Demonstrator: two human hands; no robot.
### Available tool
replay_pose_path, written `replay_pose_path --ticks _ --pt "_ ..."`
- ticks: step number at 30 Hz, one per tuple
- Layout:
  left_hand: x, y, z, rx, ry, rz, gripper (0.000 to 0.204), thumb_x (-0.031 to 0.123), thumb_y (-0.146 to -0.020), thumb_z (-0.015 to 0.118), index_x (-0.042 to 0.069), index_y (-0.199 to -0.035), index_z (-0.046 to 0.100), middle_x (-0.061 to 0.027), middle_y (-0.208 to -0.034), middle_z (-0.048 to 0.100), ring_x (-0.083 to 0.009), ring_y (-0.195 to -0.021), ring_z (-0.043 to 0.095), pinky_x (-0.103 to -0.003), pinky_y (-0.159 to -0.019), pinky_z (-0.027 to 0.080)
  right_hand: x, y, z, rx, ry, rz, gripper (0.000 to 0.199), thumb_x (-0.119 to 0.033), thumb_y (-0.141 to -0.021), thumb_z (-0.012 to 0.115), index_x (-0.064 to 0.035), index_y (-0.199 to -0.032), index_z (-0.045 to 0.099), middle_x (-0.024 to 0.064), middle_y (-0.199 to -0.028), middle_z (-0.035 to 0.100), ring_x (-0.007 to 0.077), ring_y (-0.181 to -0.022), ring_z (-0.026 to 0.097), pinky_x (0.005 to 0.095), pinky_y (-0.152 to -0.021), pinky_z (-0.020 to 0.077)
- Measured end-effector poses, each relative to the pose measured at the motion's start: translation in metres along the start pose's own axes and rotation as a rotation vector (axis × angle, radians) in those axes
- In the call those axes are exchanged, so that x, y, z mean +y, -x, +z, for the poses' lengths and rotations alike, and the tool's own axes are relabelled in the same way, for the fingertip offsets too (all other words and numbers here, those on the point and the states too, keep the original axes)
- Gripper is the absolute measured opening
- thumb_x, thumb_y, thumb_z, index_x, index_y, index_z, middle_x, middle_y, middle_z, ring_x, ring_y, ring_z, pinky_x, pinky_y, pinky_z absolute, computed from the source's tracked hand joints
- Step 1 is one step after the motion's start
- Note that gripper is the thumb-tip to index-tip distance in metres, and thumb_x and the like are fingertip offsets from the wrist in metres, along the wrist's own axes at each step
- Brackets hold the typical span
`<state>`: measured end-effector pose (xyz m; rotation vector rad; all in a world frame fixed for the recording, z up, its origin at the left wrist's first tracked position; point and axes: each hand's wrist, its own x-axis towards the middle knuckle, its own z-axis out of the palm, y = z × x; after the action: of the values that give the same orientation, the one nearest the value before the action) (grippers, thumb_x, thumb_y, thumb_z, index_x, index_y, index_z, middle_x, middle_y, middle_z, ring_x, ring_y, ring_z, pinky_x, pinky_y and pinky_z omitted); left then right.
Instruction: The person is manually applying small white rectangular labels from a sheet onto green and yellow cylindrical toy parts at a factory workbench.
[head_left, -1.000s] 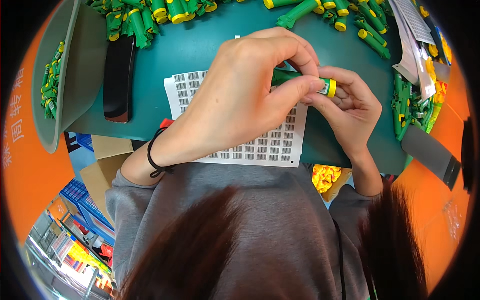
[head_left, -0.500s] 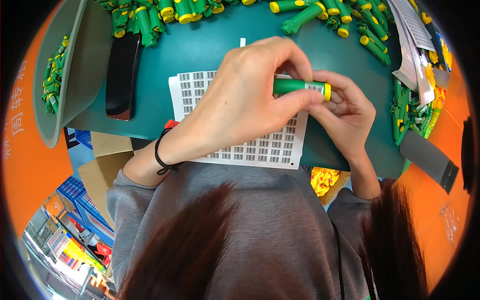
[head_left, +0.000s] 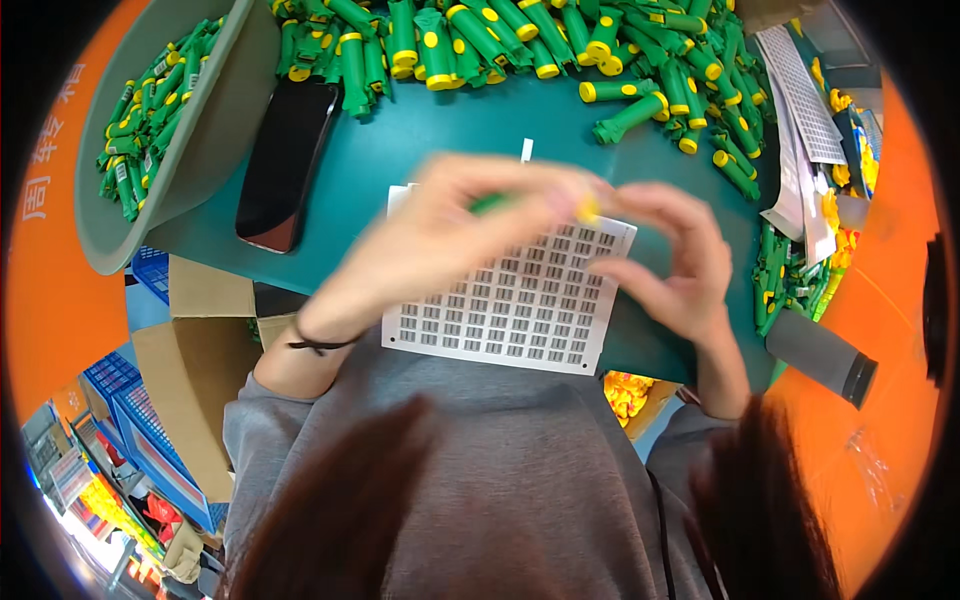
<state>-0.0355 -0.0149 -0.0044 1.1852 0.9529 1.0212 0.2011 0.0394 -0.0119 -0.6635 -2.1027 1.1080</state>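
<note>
My left hand [head_left: 450, 235] is closed around a green tube with a yellow cap [head_left: 585, 208], blurred by motion, held above a white sheet of small sticker labels [head_left: 510, 310] on the teal table [head_left: 420, 130]. Just to the right hovers my right hand [head_left: 670, 265], fingers spread and curled, close to the tube's yellow end; whether it touches the tube is lost in the blur. A black band circles my left wrist.
A heap of green and yellow tubes [head_left: 520, 40] lies along the far table edge. A grey bowl [head_left: 215, 130] at left holds more. A black phone [head_left: 285, 165] lies beside it. Label sheets [head_left: 800, 120] and a dark cylinder [head_left: 820, 355] sit at right. Cardboard box [head_left: 190, 360] lower left.
Both hands have lifted and moved apart a little over the label sheet. The right hand has opened away from the tube's yellow end, and the tube now blurs with motion.
</note>
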Motion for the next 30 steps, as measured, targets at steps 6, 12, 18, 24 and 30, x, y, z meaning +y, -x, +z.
replay_pose_path --ticks 6,12,18,24,30 --pt "0.076 0.069 -0.121 1.141 -0.435 0.331 0.037 0.030 -0.101 0.054 0.000 -0.114 0.071 -0.0052 -0.093 0.073 -0.0055 -0.078 0.059 -0.021 -0.069 0.045 0.051 -0.052 -0.063 -0.039 0.983 -0.164 0.036 -0.006 -0.083 0.072 -0.0134 -0.117 0.068 0.0053 -0.126 0.060 0.0258 -0.122 0.051 0.0384 -0.098 0.0436" --pt "0.058 0.060 -0.138 1.257 -1.695 0.611 0.023 0.021 -0.094 0.066 0.006 -0.110 0.073 -0.0084 -0.104 0.072 -0.0211 -0.088 0.066 -0.030 -0.078 0.049 0.056 -0.036 -0.047 0.048 0.888 -0.185 0.031 -0.006 -0.088 0.068 -0.0078 -0.119 0.066 0.0093 -0.120 0.064 0.0230 -0.112 0.059 0.0355 -0.091 0.0489" --pt "-0.035 -0.010 0.011 0.285 -0.996 0.489 0.025 0.016 -0.076 0.080 0.010 -0.100 0.075 -0.0048 -0.096 0.067 -0.0229 -0.089 0.061 -0.034 -0.077 0.050 0.032 0.020 -0.008 0.248 -0.363 0.412 0.034 -0.001 -0.099 0.054 0.0067 -0.131 0.055 0.0115 -0.105 0.064 0.0171 -0.091 0.064 0.0283 -0.080 0.0538" --pt "-0.066 -0.019 0.014 0.203 -1.021 0.585 0.013 0.014 -0.080 0.075 0.009 -0.091 0.073 -0.0003 -0.093 0.064 -0.0208 -0.088 0.059 -0.034 -0.074 0.048 0.038 0.045 0.007 0.307 -0.513 0.406 0.034 0.003 -0.096 0.058 0.0049 -0.130 0.054 0.0116 -0.111 0.062 0.0140 -0.090 0.063 0.0276 -0.085 0.0518" --pt "-0.056 -0.014 0.020 0.186 -0.925 0.652 0.010 0.012 -0.080 0.076 0.008 -0.087 0.069 -0.0034 -0.095 0.066 -0.0224 -0.093 0.060 -0.033 -0.077 0.048 0.041 0.041 0.012 0.347 -0.473 0.416 0.033 0.005 -0.093 0.061 0.0054 -0.126 0.054 0.0124 -0.116 0.061 0.0167 -0.098 0.064 0.0300 -0.091 0.0517"
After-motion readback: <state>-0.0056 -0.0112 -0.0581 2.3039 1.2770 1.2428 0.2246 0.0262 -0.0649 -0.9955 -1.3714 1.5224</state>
